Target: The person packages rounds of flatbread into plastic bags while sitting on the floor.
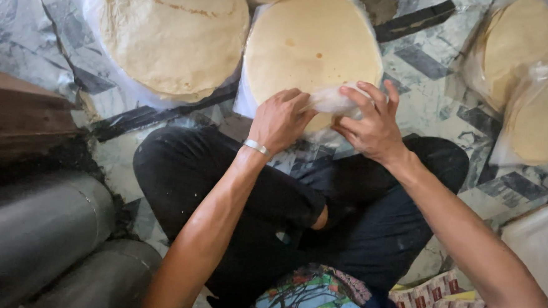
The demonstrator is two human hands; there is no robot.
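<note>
A stack of thin, round flatbreads [311, 46] lies on the floor just in front of the seated person's crossed legs, pale cream with a matte, floury surface and a few faint brown specks. Clear, crinkled plastic wrap [334, 101] is gathered into a milky bunch at the near edge of this stack, and a glossy fringe of it shows around the rim.

The left hand [280, 120] rests on the near edge of the stack, its fingers curled and pressed together, the tips pinching the left end of the bunched plastic. A thin silver bracelet [257, 147] circles its wrist. The right hand [370, 123] grips the other end of the bunch: its fingers are slightly spread and bent over the plastic, thumb underneath, so the film is caught between them.

To the left sits another stack of flatbreads [174, 33], rougher, with browner edges, on a plastic sheet. Two more bagged stacks [528, 73] lie at the right, shiny under their film. The floor [428, 74] is smooth marble-patterned tile in grey and white. The person wears black trousers [371, 215]. Dull grey metal cylinders [32, 235] lie at the lower left beside a brown wooden board [20, 116].
</note>
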